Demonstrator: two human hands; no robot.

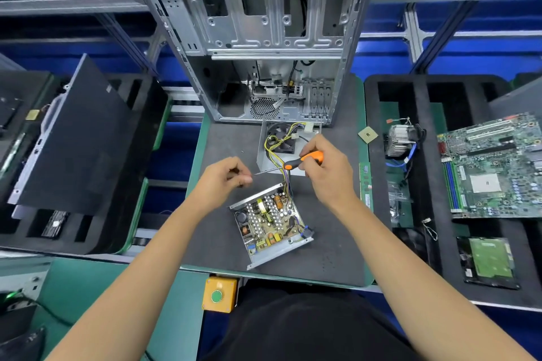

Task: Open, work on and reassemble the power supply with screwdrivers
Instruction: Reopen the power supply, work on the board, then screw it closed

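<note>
The open metal supply tray [271, 224] lies on the grey tabletop mat [223, 143], its circuit board crowded with capacitors and coils. The right hand [325, 167] grips an orange-handled screwdriver [303, 160]; the left hand [227, 177] pinches something tiny at its tip.

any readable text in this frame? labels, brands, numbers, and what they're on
None can be read.
Power supply board: component markings too small to read.
Motherboard: silkscreen and chip markings blurred.
RAM stick: label too small to read.
Hard drive: no text made out on its green board.
Yellow button box: green button, no lettering visible.
Orange screwdriver handle: no brand visible.
</note>
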